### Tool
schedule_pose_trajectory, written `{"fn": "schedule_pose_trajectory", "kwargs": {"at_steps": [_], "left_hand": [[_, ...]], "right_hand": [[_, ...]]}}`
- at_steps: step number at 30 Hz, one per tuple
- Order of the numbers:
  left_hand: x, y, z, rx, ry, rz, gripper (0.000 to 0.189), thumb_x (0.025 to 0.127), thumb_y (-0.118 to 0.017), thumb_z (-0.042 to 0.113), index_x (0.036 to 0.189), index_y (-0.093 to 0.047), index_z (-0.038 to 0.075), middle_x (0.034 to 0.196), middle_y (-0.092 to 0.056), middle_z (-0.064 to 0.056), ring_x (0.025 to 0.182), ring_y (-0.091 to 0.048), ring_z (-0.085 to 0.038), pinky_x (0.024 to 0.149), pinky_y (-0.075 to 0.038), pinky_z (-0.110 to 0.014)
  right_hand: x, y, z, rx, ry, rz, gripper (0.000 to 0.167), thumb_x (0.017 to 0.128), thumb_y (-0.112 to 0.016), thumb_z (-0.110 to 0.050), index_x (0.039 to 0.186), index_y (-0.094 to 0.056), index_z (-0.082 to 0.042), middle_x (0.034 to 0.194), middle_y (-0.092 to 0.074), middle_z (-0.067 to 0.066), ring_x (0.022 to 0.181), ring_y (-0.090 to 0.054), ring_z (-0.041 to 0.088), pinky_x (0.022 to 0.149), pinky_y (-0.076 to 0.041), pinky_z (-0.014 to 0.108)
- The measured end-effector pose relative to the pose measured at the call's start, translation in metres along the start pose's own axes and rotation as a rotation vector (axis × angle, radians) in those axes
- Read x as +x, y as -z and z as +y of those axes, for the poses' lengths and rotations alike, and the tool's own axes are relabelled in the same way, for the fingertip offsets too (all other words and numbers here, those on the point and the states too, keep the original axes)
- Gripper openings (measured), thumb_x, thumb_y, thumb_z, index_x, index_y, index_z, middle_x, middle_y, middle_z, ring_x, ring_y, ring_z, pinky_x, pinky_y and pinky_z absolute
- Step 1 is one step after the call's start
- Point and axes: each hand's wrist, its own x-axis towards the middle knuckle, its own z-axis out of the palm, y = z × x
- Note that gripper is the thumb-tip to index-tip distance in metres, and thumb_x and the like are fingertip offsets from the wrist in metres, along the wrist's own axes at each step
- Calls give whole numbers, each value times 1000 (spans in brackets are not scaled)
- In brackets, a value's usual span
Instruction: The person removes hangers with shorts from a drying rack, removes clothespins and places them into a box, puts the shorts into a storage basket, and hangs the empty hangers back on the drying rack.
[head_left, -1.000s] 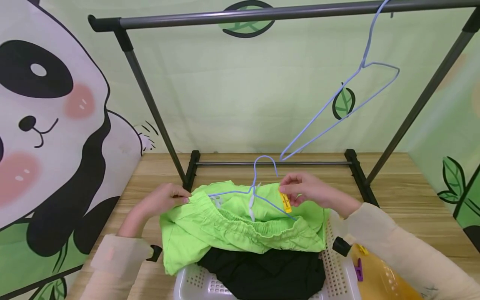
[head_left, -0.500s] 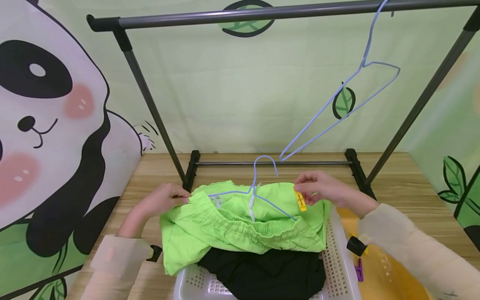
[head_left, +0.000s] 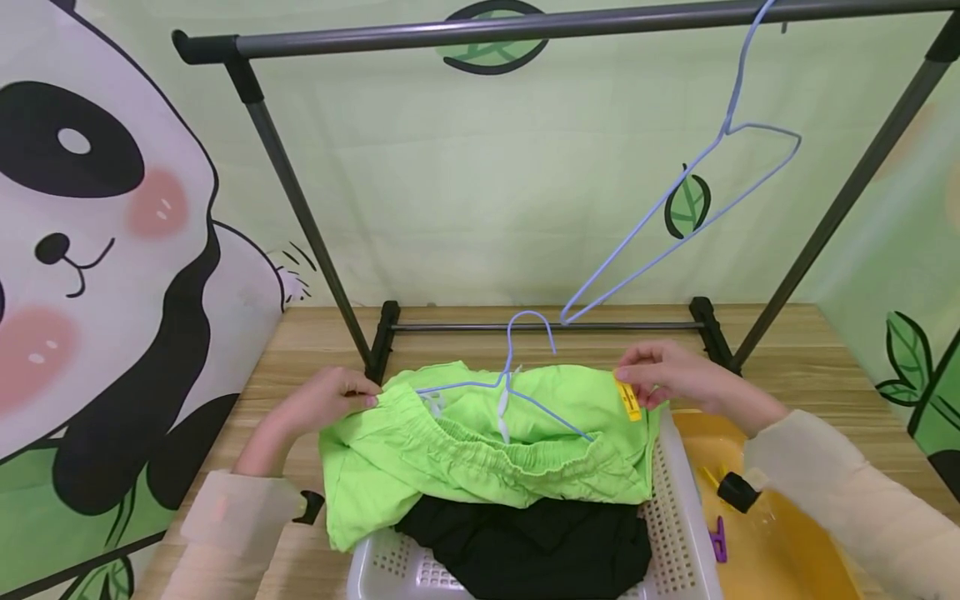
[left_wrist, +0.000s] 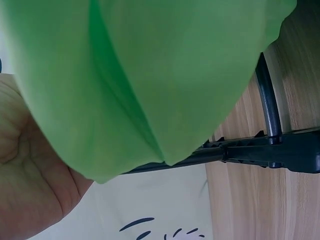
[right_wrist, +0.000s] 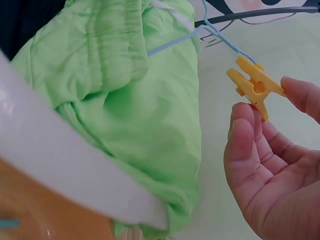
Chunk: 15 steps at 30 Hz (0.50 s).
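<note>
Bright green elastic-waist shorts (head_left: 480,454) lie over a white basket, with a light-blue wire hanger (head_left: 507,382) tucked inside the waist and its hook sticking up. At the left end of the waistband my left hand (head_left: 322,404) pinches the fabric between thumb and fingers. In the left wrist view the green cloth (left_wrist: 150,75) covers most of that hand. My right hand (head_left: 675,379) holds a yellow clothespin (right_wrist: 254,85) by its handles, thumb on one side and fingers on the other. The clothespin is apart from the cloth, by the shorts' right side.
Black clothing (head_left: 532,542) lies in the white basket (head_left: 675,517). To the right sits an orange tub (head_left: 787,550) with a purple clothespin (head_left: 717,540) in it. A dark metal rack (head_left: 480,35) stands behind, with another blue hanger (head_left: 652,221) on its bar.
My right hand has moved to the right with the yellow clothespin, from near the hanger's arm to the right end of the shorts. My left hand and the shorts have stayed put.
</note>
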Motion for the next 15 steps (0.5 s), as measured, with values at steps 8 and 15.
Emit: {"fn": "schedule_pose_trajectory", "kwargs": {"at_steps": [8,15], "left_hand": [[0,0,0,0,-2,4,18,85,-55,7,97,-67,3,99,-65,-13,92,-60,-26,78,-48,-38],[0,-1,0,-2,-1,3,18,85,-55,7,98,-67,2,99,-65,-13,93,-60,-27,78,-48,-39]], "right_hand": [[-7,10,10,-1,-20,15,31,87,-54,-22,99,-48,6,72,-53,2,57,-50,11,54,-48,25],[-15,15,15,-39,-42,42,33,87,-56,-24,100,-49,5,71,-53,2,56,-50,11,54,-49,25]]}}
